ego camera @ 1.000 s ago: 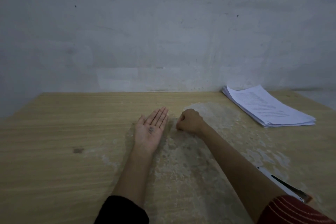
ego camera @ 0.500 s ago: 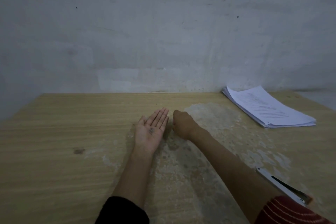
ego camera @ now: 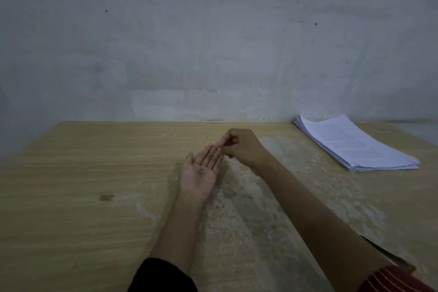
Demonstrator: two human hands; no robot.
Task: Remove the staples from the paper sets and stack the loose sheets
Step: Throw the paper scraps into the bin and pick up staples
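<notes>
Nearest the camera, straight below the left hand [ego camera: 199,174], a black sleeve [ego camera: 163,276] ends at the bare left forearm. To the lower right of that hand, a red striped sleeve [ego camera: 400,280] covers the top of the right arm. Behind the right forearm, well to the lower right of the left hand, a dark flat object [ego camera: 391,257] shows only as a thin strip on the wooden table [ego camera: 71,220], and what it is cannot be told. The left hand is turned palm up over the middle of the table, fingers straight and together, pointing away and slightly right, gripping nothing. A few dark specks [ego camera: 202,172] sit in the hollow of its palm, too small to name. Well to the left of that hand is a small dark stain [ego camera: 106,197] in the wood, and the tabletop to its right is worn pale. The right hand [ego camera: 244,147] sits just beyond and right of the left hand, fingers curled in, with thumb and forefinger drawn together at the left fingertips. Whether anything is pinched there cannot be told. Far right of the left hand and somewhat beyond it, the stack of paper [ego camera: 355,147] lies flat near the table's back right corner, printed side up, its edges slightly fanned. Beyond the left hand, past the table's far edge, stands a scuffed grey wall [ego camera: 213,42].
</notes>
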